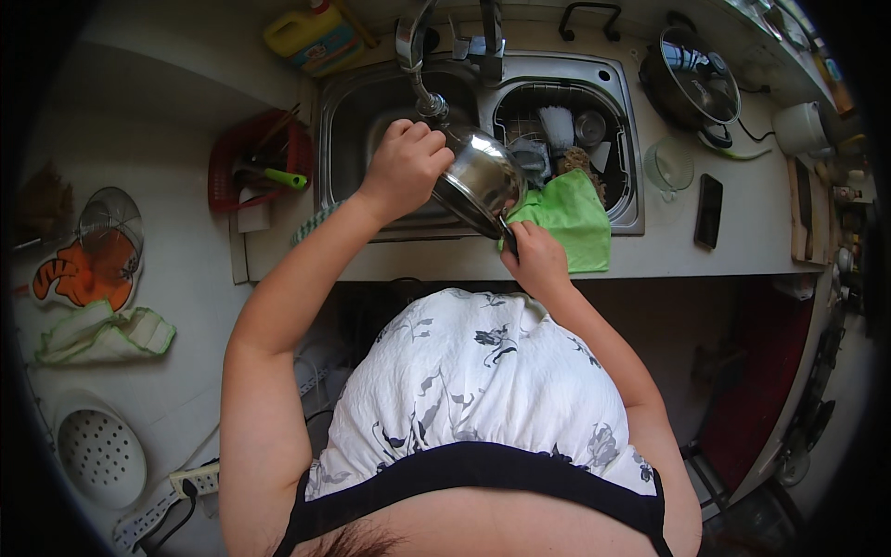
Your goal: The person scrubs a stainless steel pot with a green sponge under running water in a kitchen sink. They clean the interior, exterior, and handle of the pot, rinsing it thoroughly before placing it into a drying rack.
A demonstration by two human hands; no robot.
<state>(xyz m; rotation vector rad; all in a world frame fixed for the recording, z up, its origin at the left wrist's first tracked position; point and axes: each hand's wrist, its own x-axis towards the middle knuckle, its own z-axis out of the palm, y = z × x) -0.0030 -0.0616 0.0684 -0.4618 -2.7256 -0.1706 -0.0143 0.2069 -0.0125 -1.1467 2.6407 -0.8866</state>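
Observation:
A shiny stainless steel pot (482,174) is tilted on its side over the divider of a double-bowl sink (358,111), just under the faucet's spout (431,104). My left hand (409,166) is closed on the pot's left edge. With my right hand (536,254) I grip the dark handle at its lower right. A green cloth (574,223) hangs over the front rim of the right bowl, beside my right hand. Whether water runs from the spout cannot be told.
A wire basket in the right bowl holds a white brush (557,127) and a scrubber. Rightward on the counter are a glass cup (669,165), a phone (708,211) and a lidded pan (689,83). Left stand a red basket (223,170) with utensils and a yellow jug (313,38).

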